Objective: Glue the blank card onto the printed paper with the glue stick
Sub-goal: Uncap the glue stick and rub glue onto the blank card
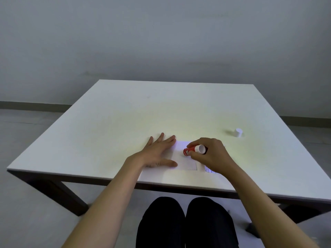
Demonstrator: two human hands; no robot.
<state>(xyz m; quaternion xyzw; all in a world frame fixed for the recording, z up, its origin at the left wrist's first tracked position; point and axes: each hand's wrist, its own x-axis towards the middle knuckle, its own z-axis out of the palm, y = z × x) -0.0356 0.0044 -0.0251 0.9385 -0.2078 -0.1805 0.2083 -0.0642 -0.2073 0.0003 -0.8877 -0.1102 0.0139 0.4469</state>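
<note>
A white blank card (pixel 184 162) lies flat near the table's front edge. Under it lies the printed paper (pixel 208 170), with a strip of print showing at its right side by my wrist. My left hand (pixel 158 153) lies flat with its fingers spread on the card's left part. My right hand (pixel 210 154) grips a red glue stick (pixel 192 150) with a white end, tilted over the card; its red end is down at the card's upper middle. The glue stick's white cap (pixel 238 132) stands alone on the table to the far right.
The white table (pixel 125 122) has dark legs and stands before a grey wall. My knees in black trousers (pixel 186 224) show under the front edge.
</note>
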